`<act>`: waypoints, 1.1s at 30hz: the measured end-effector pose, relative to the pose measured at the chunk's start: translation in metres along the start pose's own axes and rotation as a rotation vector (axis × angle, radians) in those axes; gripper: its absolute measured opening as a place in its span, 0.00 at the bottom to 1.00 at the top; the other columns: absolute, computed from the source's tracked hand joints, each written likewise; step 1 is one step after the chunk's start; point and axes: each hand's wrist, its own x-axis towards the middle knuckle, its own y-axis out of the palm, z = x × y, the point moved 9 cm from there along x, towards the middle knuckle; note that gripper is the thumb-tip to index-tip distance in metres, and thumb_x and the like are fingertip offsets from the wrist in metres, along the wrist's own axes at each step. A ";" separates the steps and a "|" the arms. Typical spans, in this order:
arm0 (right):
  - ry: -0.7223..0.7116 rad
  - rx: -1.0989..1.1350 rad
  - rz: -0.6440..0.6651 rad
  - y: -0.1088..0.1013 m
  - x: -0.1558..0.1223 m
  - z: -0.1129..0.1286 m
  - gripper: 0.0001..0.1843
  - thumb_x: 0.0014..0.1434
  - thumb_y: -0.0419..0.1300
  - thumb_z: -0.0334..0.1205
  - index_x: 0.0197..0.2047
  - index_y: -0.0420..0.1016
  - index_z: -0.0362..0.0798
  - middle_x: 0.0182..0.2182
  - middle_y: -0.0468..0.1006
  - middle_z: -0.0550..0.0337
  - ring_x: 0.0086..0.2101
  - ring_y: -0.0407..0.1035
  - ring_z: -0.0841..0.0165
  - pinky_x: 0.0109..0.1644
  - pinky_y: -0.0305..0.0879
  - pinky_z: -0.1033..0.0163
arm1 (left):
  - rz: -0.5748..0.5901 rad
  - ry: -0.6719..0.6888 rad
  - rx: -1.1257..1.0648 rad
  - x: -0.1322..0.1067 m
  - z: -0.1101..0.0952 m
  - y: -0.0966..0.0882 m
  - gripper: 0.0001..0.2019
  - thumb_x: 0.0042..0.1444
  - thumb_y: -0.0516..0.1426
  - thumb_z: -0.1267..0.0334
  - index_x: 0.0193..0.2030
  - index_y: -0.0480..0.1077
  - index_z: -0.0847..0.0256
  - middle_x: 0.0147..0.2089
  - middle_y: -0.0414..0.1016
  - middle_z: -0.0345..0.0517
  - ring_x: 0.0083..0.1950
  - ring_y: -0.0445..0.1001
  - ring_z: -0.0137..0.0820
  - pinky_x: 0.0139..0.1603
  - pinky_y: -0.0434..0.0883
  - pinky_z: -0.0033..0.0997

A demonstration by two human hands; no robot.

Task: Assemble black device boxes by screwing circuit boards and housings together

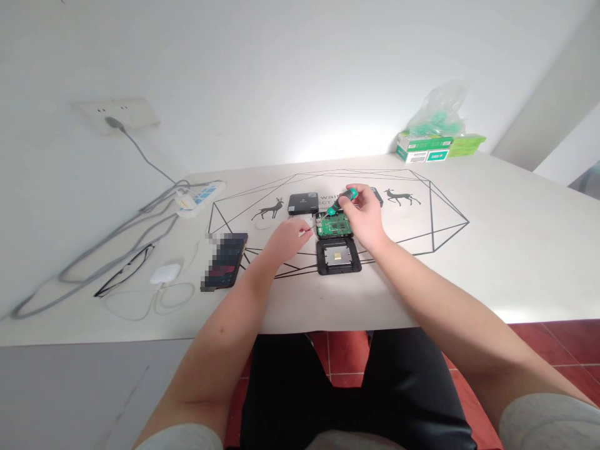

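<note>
My right hand (363, 215) grips a green-and-black screwdriver (343, 201), its shaft slanting down to the left edge of a green circuit board (336, 225). The board sits in a black case, partly covered by my right hand. Beside the board's left edge is my left hand (289, 239), thumb and forefinger pinched near a thin dark piece too small to make out. The opened black case cover (321, 265), with a silver metal plate (338, 256) inside, lies just in front of the board.
Behind my left hand lies a closed black box (303, 203); another black box (376, 197) is half hidden behind my right hand. To the left are a phone (229, 259), glasses (124, 270), a white earphone case (165, 274) and a power strip (201, 200). Green-and-white boxes (424, 147) stand far right.
</note>
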 end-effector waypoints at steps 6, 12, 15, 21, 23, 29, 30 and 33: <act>-0.005 -0.013 -0.011 -0.002 0.001 0.003 0.17 0.58 0.67 0.48 0.49 0.73 0.52 0.38 0.78 0.60 0.38 0.70 0.65 0.51 0.75 0.50 | -0.078 0.074 0.046 0.001 -0.004 -0.004 0.10 0.67 0.57 0.64 0.36 0.78 0.58 0.43 0.82 0.49 0.48 0.80 0.42 0.54 0.75 0.40; -0.017 0.019 -0.021 -0.003 0.000 0.006 0.18 0.59 0.67 0.49 0.49 0.73 0.52 0.39 0.78 0.59 0.39 0.71 0.64 0.55 0.75 0.47 | -0.092 0.126 0.074 0.000 -0.010 -0.006 0.11 0.67 0.56 0.67 0.38 0.80 0.58 0.46 0.83 0.50 0.52 0.79 0.43 0.57 0.75 0.40; -0.020 0.009 -0.016 -0.002 -0.001 0.007 0.18 0.59 0.67 0.50 0.49 0.73 0.52 0.39 0.78 0.60 0.39 0.72 0.64 0.53 0.75 0.48 | -0.081 0.117 0.087 0.000 -0.011 -0.007 0.11 0.68 0.55 0.67 0.39 0.80 0.57 0.46 0.83 0.49 0.52 0.79 0.43 0.57 0.75 0.40; -0.039 -0.021 -0.016 -0.002 -0.003 0.011 0.19 0.59 0.67 0.50 0.50 0.74 0.52 0.39 0.77 0.59 0.38 0.71 0.65 0.46 0.75 0.53 | -0.078 0.146 0.113 0.001 -0.011 -0.005 0.11 0.67 0.55 0.69 0.40 0.80 0.58 0.46 0.83 0.50 0.51 0.79 0.43 0.55 0.75 0.40; -0.044 -0.029 -0.014 -0.001 -0.003 0.012 0.20 0.58 0.67 0.50 0.50 0.74 0.51 0.38 0.77 0.60 0.38 0.71 0.66 0.46 0.75 0.54 | -0.083 0.151 0.131 0.001 -0.009 -0.004 0.10 0.66 0.56 0.69 0.39 0.79 0.58 0.45 0.83 0.50 0.50 0.79 0.43 0.55 0.75 0.40; -0.047 -0.024 0.040 0.005 -0.004 0.008 0.21 0.60 0.66 0.49 0.53 0.74 0.51 0.38 0.80 0.60 0.38 0.74 0.65 0.47 0.75 0.53 | -0.063 0.199 0.210 0.001 -0.009 0.002 0.11 0.68 0.55 0.67 0.37 0.78 0.59 0.43 0.83 0.50 0.49 0.79 0.43 0.51 0.75 0.40; -0.054 -0.026 0.051 0.006 -0.004 0.008 0.21 0.60 0.66 0.49 0.54 0.74 0.51 0.38 0.81 0.59 0.38 0.75 0.65 0.47 0.75 0.53 | -0.050 0.210 0.227 0.001 -0.009 0.003 0.12 0.69 0.55 0.67 0.36 0.78 0.59 0.42 0.82 0.51 0.49 0.79 0.43 0.51 0.75 0.40; -0.084 -0.049 0.071 0.007 -0.004 0.009 0.22 0.60 0.66 0.49 0.56 0.75 0.51 0.39 0.82 0.58 0.38 0.76 0.63 0.47 0.75 0.51 | -0.018 0.245 0.261 0.000 -0.012 0.005 0.13 0.69 0.54 0.67 0.37 0.79 0.59 0.43 0.82 0.51 0.49 0.79 0.44 0.52 0.75 0.40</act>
